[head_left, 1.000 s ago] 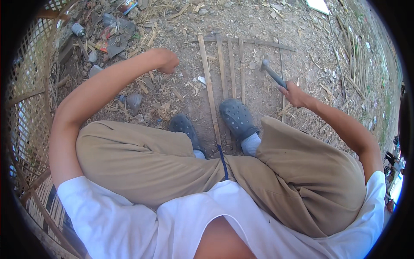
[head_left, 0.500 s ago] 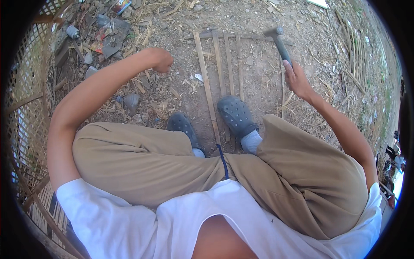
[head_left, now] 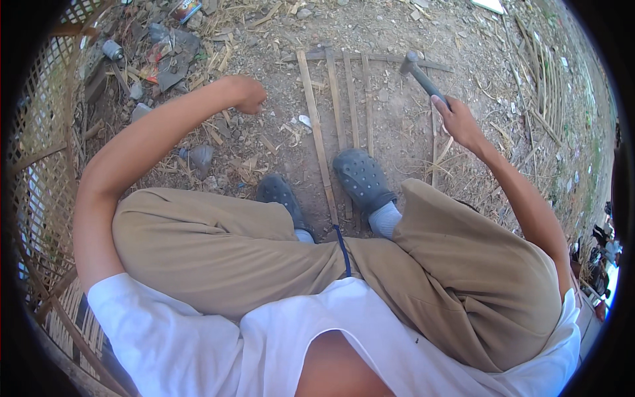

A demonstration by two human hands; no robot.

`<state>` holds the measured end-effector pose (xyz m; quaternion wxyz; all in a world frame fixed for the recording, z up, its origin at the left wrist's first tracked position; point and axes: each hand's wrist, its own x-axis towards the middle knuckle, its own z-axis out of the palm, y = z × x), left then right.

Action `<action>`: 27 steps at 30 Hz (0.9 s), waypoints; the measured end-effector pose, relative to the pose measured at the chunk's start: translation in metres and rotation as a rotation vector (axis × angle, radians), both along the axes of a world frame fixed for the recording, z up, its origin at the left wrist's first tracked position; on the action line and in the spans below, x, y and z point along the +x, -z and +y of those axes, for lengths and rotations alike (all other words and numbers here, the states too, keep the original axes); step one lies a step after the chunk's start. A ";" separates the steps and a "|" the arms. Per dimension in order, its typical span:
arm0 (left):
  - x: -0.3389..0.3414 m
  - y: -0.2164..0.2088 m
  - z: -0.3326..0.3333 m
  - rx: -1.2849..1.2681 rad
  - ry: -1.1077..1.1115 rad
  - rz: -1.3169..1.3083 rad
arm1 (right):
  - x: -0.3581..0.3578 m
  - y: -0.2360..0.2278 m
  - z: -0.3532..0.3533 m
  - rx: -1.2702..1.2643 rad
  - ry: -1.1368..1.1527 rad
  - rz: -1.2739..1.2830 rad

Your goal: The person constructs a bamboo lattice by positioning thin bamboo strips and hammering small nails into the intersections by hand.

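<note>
My right hand (head_left: 458, 119) is wrapped round the handle of a hammer (head_left: 426, 81), whose head hangs over the right part of a thin crosswise strip (head_left: 383, 57). Out to the left, my left hand (head_left: 250, 96) is curled closed above the ground; its fingers face away, and anything inside them is hidden. Between the two hands several narrow wooden strips (head_left: 311, 109) lie lengthwise on the dirt, their far ends at the crosswise one. The longest strip runs back between my dark clogs (head_left: 361, 177). Another short strip (head_left: 434, 142) lies below the hammer.
A woven lattice panel (head_left: 46, 126) stands along my left side. Scraps, a small can (head_left: 112, 49) and a crumpled dark plastic piece (head_left: 173, 63) litter the ground at far left. More thin strips (head_left: 546, 86) lie at the right. Wood chips are scattered over the dirt.
The hammer's head has swung left and slightly down, and its handle is more slanted. My right forearm has shifted a little left. My left hand stays almost where it was.
</note>
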<state>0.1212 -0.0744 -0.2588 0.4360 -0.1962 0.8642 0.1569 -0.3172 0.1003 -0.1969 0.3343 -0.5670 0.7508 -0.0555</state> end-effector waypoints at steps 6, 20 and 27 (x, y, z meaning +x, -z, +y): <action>-0.012 -0.007 -0.006 0.018 0.002 -0.050 | -0.001 0.015 0.023 0.444 -0.081 0.105; -0.009 -0.006 -0.004 0.001 0.017 0.000 | 0.014 -0.034 -0.032 0.186 0.274 -0.279; -0.019 -0.023 0.000 0.004 0.010 -0.024 | 0.012 0.006 0.000 0.531 -0.058 0.156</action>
